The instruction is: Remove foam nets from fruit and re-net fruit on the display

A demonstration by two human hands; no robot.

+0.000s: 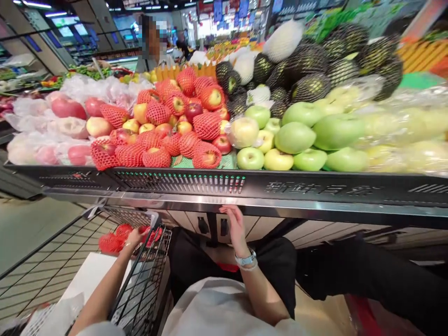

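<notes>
My left hand (135,236) reaches down into a black wire shopping cart (147,275) and closes on an apple in a red foam net (149,234). Two more red-netted apples (114,240) lie in the cart beside it. My right hand (235,226) rests with fingers spread against the steel edge (196,198) of the fruit display, holding nothing; a watch sits on its wrist. Above the edge is a heap of red apples in red nets (175,126).
Green apples (297,140) lie right of the red ones, dark netted fruit (308,70) behind them, bagged pink apples (59,121) at the left. A white box (91,275) sits in the cart. A person stands beyond the display at the back.
</notes>
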